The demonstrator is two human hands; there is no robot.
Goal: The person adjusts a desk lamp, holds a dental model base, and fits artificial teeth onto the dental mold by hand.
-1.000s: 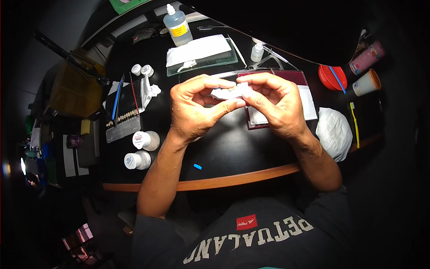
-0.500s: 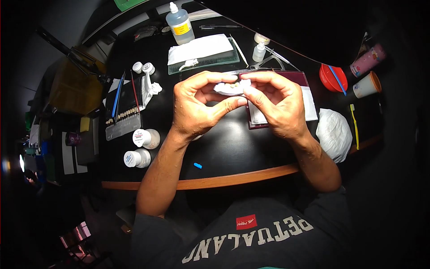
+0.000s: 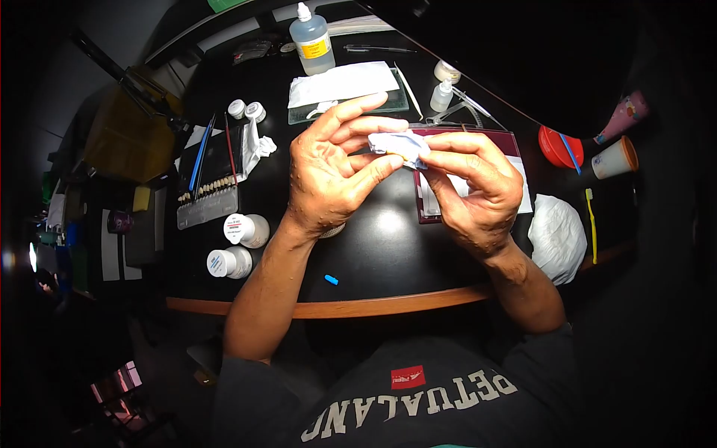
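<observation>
A small white plaster dental cast (image 3: 399, 147) is held up over the black table, turned so that its smooth pale side faces me. My right hand (image 3: 482, 190) pinches its right end between thumb and fingers. On the other side, the thumb and a finger of my left hand (image 3: 325, 175) close on the cast's left end, while the left index finger lifts away above it. A bit of yellow shows at the cast's lower edge; the rest of that side is hidden. Behind the right hand lies a maroon-edged pad (image 3: 427, 201) with white sheets.
To the left are a tooth shade guide (image 3: 209, 207), brushes (image 3: 200, 160) and white-lidded jars (image 3: 230, 263). A squeeze bottle (image 3: 312, 41) and a paper-covered glass slab (image 3: 299, 116) stand behind. At right are a red bowl (image 3: 554, 147), a cup (image 3: 616, 157), a white bundle (image 3: 559, 239) and a yellow toothbrush (image 3: 592, 224).
The dental cast has been turned over, from its yellow-toothed side to its smooth side. My left index finger has lifted off, and my right hand has shifted slightly right and down.
</observation>
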